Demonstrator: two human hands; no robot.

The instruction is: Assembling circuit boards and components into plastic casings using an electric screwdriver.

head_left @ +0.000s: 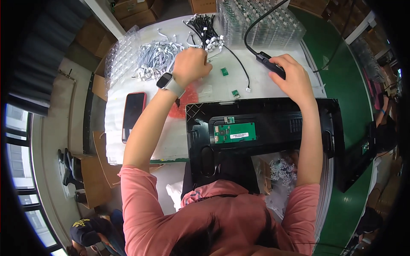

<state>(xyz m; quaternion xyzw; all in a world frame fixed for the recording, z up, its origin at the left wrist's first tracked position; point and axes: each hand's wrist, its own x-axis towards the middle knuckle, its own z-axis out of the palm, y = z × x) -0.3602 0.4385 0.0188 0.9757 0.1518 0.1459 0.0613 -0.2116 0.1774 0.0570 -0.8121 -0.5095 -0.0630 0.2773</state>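
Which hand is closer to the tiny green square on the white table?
Left. The left hand sits just left of the tiny green square; the right hand, gripping a black corded tool, is farther off on its right.

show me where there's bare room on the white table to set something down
Bare white patches: between the phone and the left hand's forearm, and around the two small green boards left of the right hand. The back edge is crowded with grey cable bundles, black cables and clear trays.

Phone left of monitor back; cables & trays behind, on table.
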